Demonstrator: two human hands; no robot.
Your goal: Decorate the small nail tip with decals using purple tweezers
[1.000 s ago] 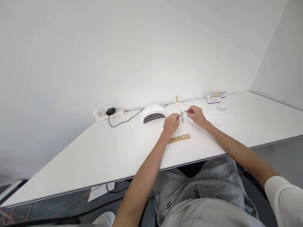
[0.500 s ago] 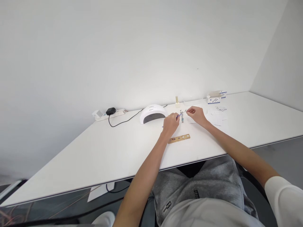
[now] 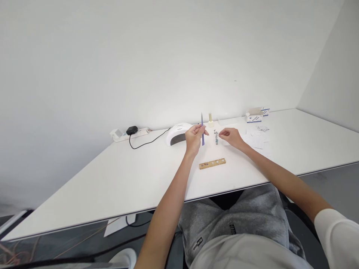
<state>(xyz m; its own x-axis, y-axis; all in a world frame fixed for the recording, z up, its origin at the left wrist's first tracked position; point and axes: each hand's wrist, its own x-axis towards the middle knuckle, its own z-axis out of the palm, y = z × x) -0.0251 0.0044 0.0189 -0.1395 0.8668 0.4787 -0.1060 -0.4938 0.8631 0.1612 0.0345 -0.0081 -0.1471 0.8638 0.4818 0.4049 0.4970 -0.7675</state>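
My left hand is pinched round slim purple tweezers, held upright with the thin tip pointing up. Beside them, a short column of small grey-blue pieces stands on the white table; what exactly they are is too small to tell. My right hand reaches in from the right, its thumb and fingertips closed at the upper part of this column. Whether something tiny sits in that pinch cannot be made out. Nearer to me lies a yellowish strip with several round spots in a row.
Left of my hands stands a white nail lamp. Behind them is a small bottle with a gold cap. White boxes and paper sheets lie at the right. A power strip with a black adapter is at the left.
My left hand has drawn back to the left from the small column and turned the tweezers from slanted to upright. My right hand has moved slightly left, closer to the column.
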